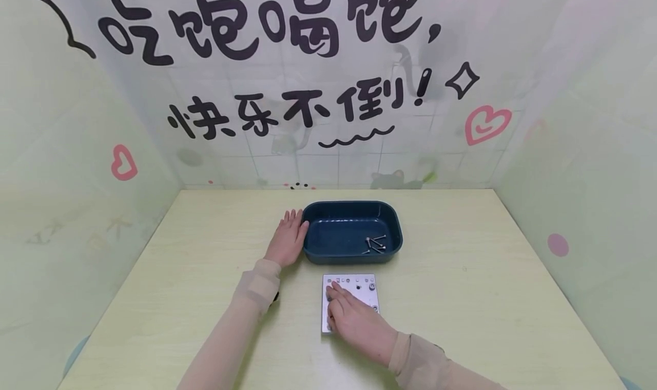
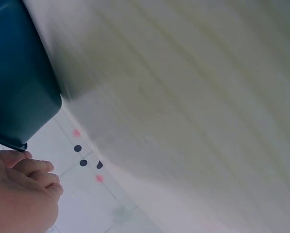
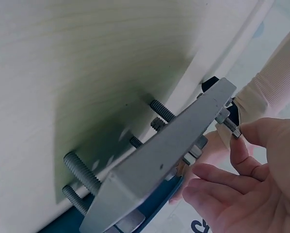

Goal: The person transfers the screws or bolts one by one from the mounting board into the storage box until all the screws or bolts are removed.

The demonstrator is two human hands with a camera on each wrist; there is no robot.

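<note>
A silver metal plate lies on the table in the head view, fitted with several screws and nuts. My right hand is over its left part. In the right wrist view, thumb and index finger pinch the end of a small screw standing up from the plate, while the other fingers are loosely bent. Threaded shanks stick out under the plate. Beyond the plate stands a dark blue tray. My left hand rests against the tray's left end, fingers extended, thumb at the rim.
Several loose screws lie in the tray's right front corner. The light wooden table is bordered by printed walls on the left, right and back. A dark wrist strap shows at my left sleeve.
</note>
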